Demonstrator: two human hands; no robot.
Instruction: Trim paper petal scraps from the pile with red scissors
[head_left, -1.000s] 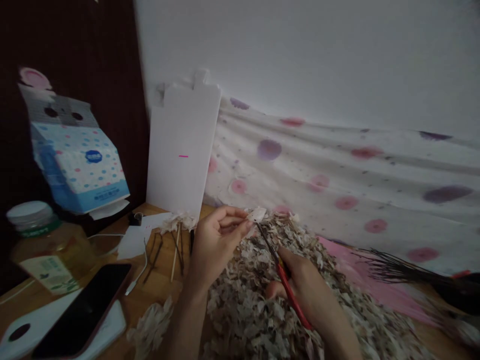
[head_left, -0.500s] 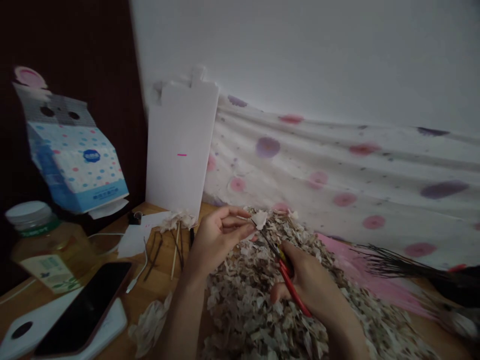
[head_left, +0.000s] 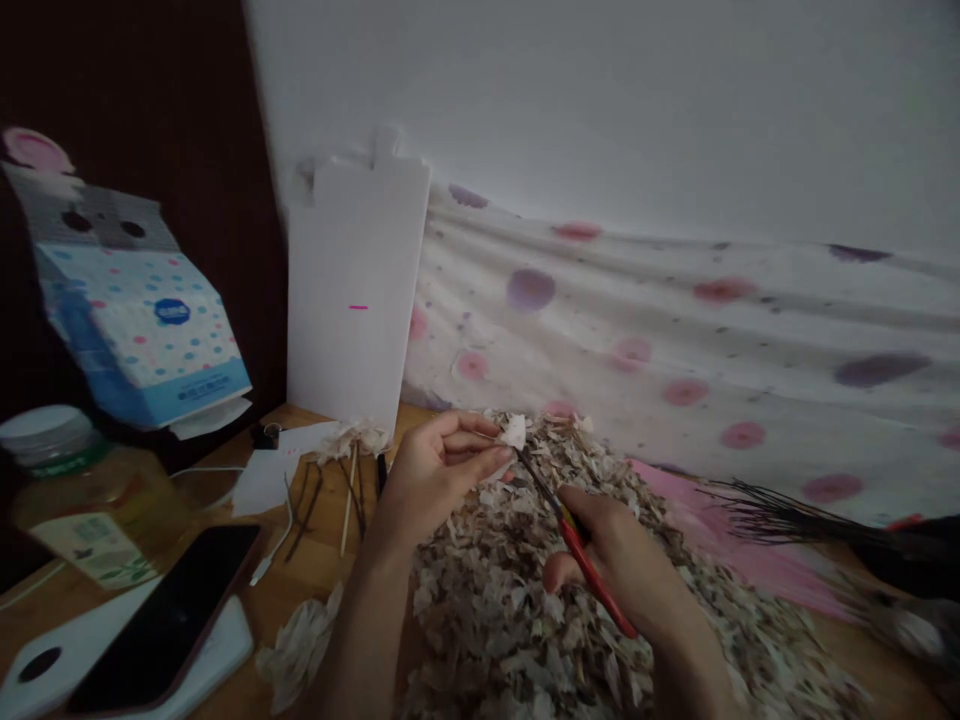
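Note:
My left hand (head_left: 439, 475) pinches a small white paper-like scrap (head_left: 514, 432) between thumb and fingers. My right hand (head_left: 615, 555) grips red-handled scissors (head_left: 581, 550), and their dark blades reach up to the scrap's lower edge. Below both hands lies a large heap of pale, brown-flecked scraps (head_left: 517, 610). A few thin sticks topped with similar white scraps (head_left: 352, 490) lie on the wooden table (head_left: 315, 570), left of my left hand.
A white foam board (head_left: 352, 290) leans against the wall behind. A phone (head_left: 165, 615) lies on a white pad at front left, near a jar (head_left: 82, 500) and a tissue pack (head_left: 142, 320). Polka-dot cloth (head_left: 622, 340) hangs behind; black bristles (head_left: 810, 530) lie right.
The whole scene has slid slightly left in view. The scrap looks a little smaller, and the scissors stay at its lower edge.

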